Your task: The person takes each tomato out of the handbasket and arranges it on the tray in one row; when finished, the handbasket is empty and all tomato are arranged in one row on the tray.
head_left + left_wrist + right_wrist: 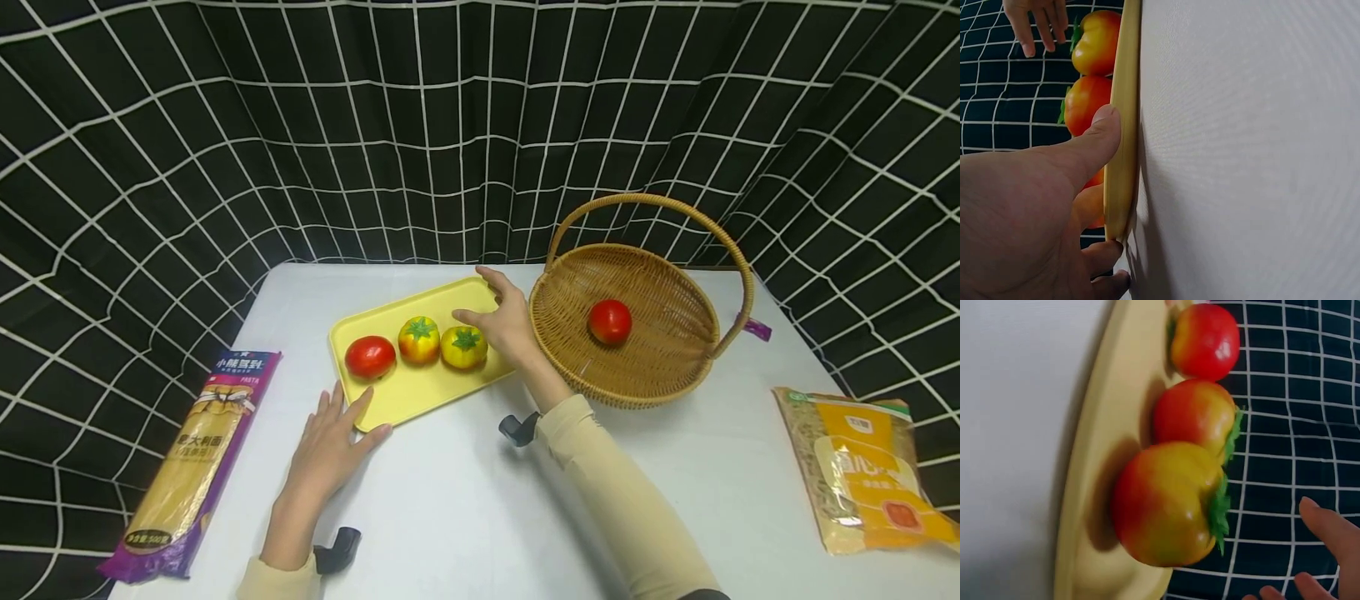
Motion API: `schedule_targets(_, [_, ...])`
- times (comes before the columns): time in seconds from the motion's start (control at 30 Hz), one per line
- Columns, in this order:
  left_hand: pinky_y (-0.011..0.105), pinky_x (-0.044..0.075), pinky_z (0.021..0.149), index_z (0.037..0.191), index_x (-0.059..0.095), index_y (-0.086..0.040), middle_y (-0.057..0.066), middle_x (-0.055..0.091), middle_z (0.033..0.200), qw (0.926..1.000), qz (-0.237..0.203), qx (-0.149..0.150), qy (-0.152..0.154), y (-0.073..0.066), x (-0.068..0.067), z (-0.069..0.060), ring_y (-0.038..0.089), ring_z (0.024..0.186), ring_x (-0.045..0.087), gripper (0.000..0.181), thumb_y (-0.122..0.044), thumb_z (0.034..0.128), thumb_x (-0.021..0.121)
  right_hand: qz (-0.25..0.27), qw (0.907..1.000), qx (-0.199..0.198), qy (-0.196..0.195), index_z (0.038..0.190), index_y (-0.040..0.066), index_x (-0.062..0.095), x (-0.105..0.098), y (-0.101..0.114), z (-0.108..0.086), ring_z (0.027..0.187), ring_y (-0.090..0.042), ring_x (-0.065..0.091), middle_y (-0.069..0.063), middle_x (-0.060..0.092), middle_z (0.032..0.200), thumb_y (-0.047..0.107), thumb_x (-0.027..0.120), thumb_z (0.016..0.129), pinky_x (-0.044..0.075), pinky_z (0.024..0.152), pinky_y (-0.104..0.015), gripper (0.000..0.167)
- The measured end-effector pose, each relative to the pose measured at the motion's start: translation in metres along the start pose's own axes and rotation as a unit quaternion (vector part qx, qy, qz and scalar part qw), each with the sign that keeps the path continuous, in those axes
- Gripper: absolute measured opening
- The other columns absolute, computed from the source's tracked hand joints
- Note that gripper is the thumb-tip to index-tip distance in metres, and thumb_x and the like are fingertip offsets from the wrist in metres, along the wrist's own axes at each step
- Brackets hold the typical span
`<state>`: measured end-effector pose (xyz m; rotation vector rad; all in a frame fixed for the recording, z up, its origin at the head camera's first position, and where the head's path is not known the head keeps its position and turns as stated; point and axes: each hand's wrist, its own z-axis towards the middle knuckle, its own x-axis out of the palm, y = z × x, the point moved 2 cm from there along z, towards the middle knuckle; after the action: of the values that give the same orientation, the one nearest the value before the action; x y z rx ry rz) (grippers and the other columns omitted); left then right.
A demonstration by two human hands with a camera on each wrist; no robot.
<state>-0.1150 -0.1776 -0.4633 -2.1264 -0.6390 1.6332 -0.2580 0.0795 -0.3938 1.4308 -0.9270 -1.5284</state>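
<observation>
A yellow tray (pixel 420 400) lies at an angle on the white table. It bears a red tomato (pixel 370 357), a red-and-yellow tomato (pixel 418 341) with green leaves, and a yellow tomato (pixel 463 347), also leafed, in a row. My left hand (pixel 325 446) is at the tray's near left corner, fingers spread, its thumb against the rim in the left wrist view. Over the tray's right end, my right hand (pixel 510 323) holds nothing, with thumb and fingers apart beside the yellow tomato. To its right stands a wicker basket (pixel 667 300) with another red tomato (pixel 610 322) inside.
The basket's tall handle (pixel 652 200) arches above it. A long pasta packet (pixel 197 458) lies along the left side of the table, and an orange-and-clear food bag (pixel 862 471) at the right. A small purple item (pixel 757 330) shows behind the basket. Black gridded cloth hangs around the table.
</observation>
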Motion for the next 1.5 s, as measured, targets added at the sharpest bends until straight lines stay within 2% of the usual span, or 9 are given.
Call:
schedule_targets(0.2, [0.066, -0.002, 0.131, 0.168, 0.033, -0.015, 0.028, -0.001, 0.176, 1.0, 0.0, 0.001, 0.001, 0.0, 0.0, 0.0, 0.051, 0.163, -0.006, 0.079, -0.048, 0.1032, 0.064, 0.008, 1.0, -0.001, 0.006, 0.158, 0.013, 0.05, -0.009, 0.007, 0.0, 0.154, -0.034, 0.046, -0.012, 0.049, 0.164, 0.008, 0.088, 0.086, 0.038, 0.128, -0.041, 0.081])
schedule_targets(0.4, [0.067, -0.003, 0.131, 0.167, 0.033, -0.014, 0.028, -0.001, 0.176, 1.0, 0.001, 0.003, 0.001, 0.001, 0.0, 0.0, 0.052, 0.163, -0.006, 0.079, -0.048, 0.1032, 0.064, 0.008, 0.9997, -0.017, 0.015, 0.155, 0.011, 0.053, -0.028, 0.031, -0.003, 0.153, -0.03, 0.048, -0.01, 0.052, 0.162, 0.01, 0.087, 0.087, 0.037, 0.129, -0.039, 0.076])
schedule_targets(0.5, [0.067, -0.002, 0.131, 0.168, 0.032, -0.014, 0.029, -0.001, 0.176, 1.0, 0.003, 0.003, 0.001, 0.001, 0.0, 0.001, 0.052, 0.163, -0.007, 0.079, -0.048, 0.1033, 0.064, 0.009, 0.9996, -0.014, 0.024, 0.154, 0.011, 0.053, -0.043, 0.043, -0.005, 0.151, -0.029, 0.05, -0.012, 0.054, 0.16, 0.01, 0.087, 0.088, 0.038, 0.128, -0.038, 0.073])
schedule_targets(0.73, [0.066, -0.001, 0.131, 0.168, 0.031, -0.015, 0.029, -0.001, 0.176, 1.0, 0.01, 0.0, 0.0, 0.003, 0.001, 0.002, 0.051, 0.163, -0.006, 0.08, -0.049, 0.1033, 0.063, -0.01, 0.9968, 0.045, 0.065, 0.153, 0.017, 0.056, -0.095, 0.059, -0.01, 0.15, -0.026, 0.051, -0.007, 0.056, 0.159, 0.02, 0.087, 0.09, 0.042, 0.126, -0.044, 0.07])
schedule_targets(1.0, [0.067, -0.001, 0.131, 0.168, 0.031, -0.015, 0.029, 0.0, 0.176, 0.9999, 0.01, 0.001, 0.002, 0.003, 0.0, 0.002, 0.051, 0.163, -0.006, 0.08, -0.049, 0.1033, 0.063, -0.071, 0.989, 0.068, 0.11, 0.151, 0.012, 0.057, -0.152, 0.051, -0.012, 0.144, -0.032, 0.053, -0.014, 0.058, 0.155, 0.028, 0.084, 0.092, 0.04, 0.125, -0.054, 0.067])
schedule_targets(1.17, [0.067, 0.0, 0.131, 0.168, 0.031, -0.015, 0.029, 0.001, 0.176, 0.9999, 0.013, 0.001, 0.001, 0.003, 0.0, 0.002, 0.052, 0.163, -0.005, 0.08, -0.048, 0.1031, 0.064, -0.106, 0.9842, 0.095, 0.105, 0.156, 0.014, 0.053, -0.18, 0.038, -0.007, 0.145, -0.036, 0.048, -0.016, 0.052, 0.159, 0.036, 0.083, 0.093, 0.036, 0.125, -0.061, 0.073])
schedule_targets(1.33, [0.067, -0.001, 0.131, 0.168, 0.032, -0.015, 0.029, 0.0, 0.176, 0.9999, 0.01, -0.002, 0.001, 0.003, 0.0, 0.002, 0.051, 0.163, -0.006, 0.08, -0.048, 0.1028, 0.064, -0.104, 0.9848, 0.113, 0.081, 0.158, 0.013, 0.05, -0.197, 0.022, 0.002, 0.149, -0.038, 0.045, -0.019, 0.05, 0.162, 0.04, 0.084, 0.092, 0.029, 0.129, -0.062, 0.08])
schedule_targets(1.5, [0.067, -0.001, 0.131, 0.168, 0.032, -0.016, 0.028, -0.001, 0.176, 1.0, 0.007, -0.005, 0.001, 0.002, 0.001, 0.002, 0.051, 0.163, -0.006, 0.08, -0.049, 0.1024, 0.065, -0.097, 0.9845, 0.129, 0.069, 0.16, 0.01, 0.048, -0.202, 0.009, 0.007, 0.153, -0.04, 0.041, -0.021, 0.046, 0.165, 0.036, 0.084, 0.092, 0.028, 0.13, -0.061, 0.081])
